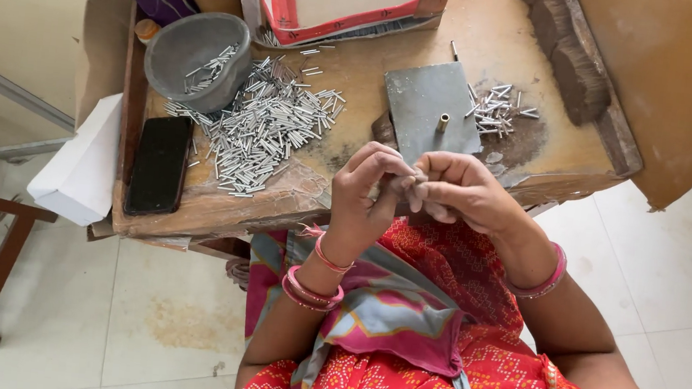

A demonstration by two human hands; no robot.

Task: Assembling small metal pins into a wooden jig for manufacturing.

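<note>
Presently both hands meet above the near edge of the worn wooden counter [480,30]: left hand [367,192] and right hand [461,189], fingertips pinched together on a small piece, probably one thin silver metal tube, mostly hidden. It sits between the fingertips, not in either palm. Risk: the shallow pinch slips and the piece drops into the lap, away from the heap of silver tubes [264,123].

Big pile of short silver metal tubes [268,124] sits on the worn wooden table [357,77], grey round bowl [197,57] behind-left of it, black flat phone [159,165] left, grey square metal plate [423,109] right.
</note>
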